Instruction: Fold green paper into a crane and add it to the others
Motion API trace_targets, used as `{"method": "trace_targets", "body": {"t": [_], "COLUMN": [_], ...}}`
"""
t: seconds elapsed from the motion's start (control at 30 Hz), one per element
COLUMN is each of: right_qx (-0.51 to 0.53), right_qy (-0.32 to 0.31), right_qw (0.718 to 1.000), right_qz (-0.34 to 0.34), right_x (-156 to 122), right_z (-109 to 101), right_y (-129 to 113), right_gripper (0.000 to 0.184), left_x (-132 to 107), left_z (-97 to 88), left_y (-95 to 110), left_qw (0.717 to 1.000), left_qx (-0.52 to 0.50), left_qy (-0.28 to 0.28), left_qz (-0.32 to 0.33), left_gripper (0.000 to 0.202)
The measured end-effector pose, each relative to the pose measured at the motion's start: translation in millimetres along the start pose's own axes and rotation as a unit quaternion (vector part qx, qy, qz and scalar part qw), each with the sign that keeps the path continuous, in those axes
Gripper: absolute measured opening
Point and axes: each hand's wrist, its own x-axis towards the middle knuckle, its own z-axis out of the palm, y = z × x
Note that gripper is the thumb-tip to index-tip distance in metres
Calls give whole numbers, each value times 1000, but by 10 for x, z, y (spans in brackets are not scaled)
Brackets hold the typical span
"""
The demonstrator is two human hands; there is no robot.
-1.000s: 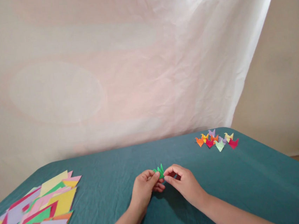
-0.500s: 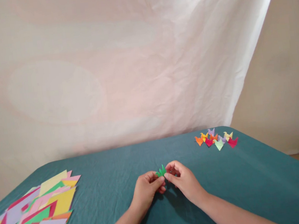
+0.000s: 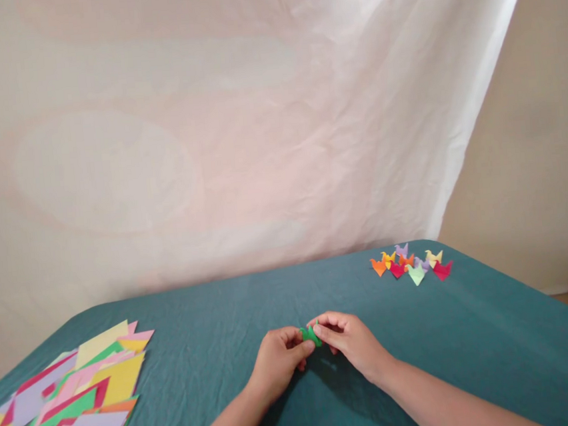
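A small green origami crane (image 3: 311, 335) is pinched between my two hands near the middle of the table. On its left side, my left hand (image 3: 281, 360) grips it between thumb and fingers. The thumb and fingertips of my right hand (image 3: 349, 340) are closed on its right part. Fingers cover some of the folded paper, so its whole shape is hidden. Both hands are held over the table, with their shadow on the cloth below.
A spread of coloured paper sheets (image 3: 114, 383) lies at the left of the green-covered table (image 3: 217, 353). Several finished paper cranes (image 3: 416, 274) in orange, red, yellow, purple and pale green sit at the far right. A pale cloth (image 3: 237, 144) hangs behind the table.
My right fingers have shifted slightly left over the crane and now pinch its upper right part. The crane's upright points are less visible than before. My left hand stays nearly still.
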Motion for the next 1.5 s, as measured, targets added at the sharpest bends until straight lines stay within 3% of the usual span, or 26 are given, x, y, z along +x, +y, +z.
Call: {"method": "trace_targets", "body": {"t": [0.3, 0.67, 1.1, 1.5], "right_qx": [52, 72, 69, 51], "right_qy": [-39, -72, -57, -48], "right_qw": [998, 995, 996, 997], "right_qz": [7, 7, 19, 21], "right_x": [-21, -9, -31, -22], "right_z": [16, 5, 20, 28], "right_y": [-38, -48, -93, -80], "right_gripper": [26, 28, 34, 35], "left_x": [43, 10, 36, 10], "left_z": [-70, -89, -61, -32], "left_y": [-66, -7, -128, -64], "left_qw": [998, 996, 997, 998], "left_qx": [-24, -26, -13, 11], "left_qy": [-62, -84, -75, -54], "left_qz": [-6, -9, 1, 8], "left_gripper": [24, 28, 32, 34]}}
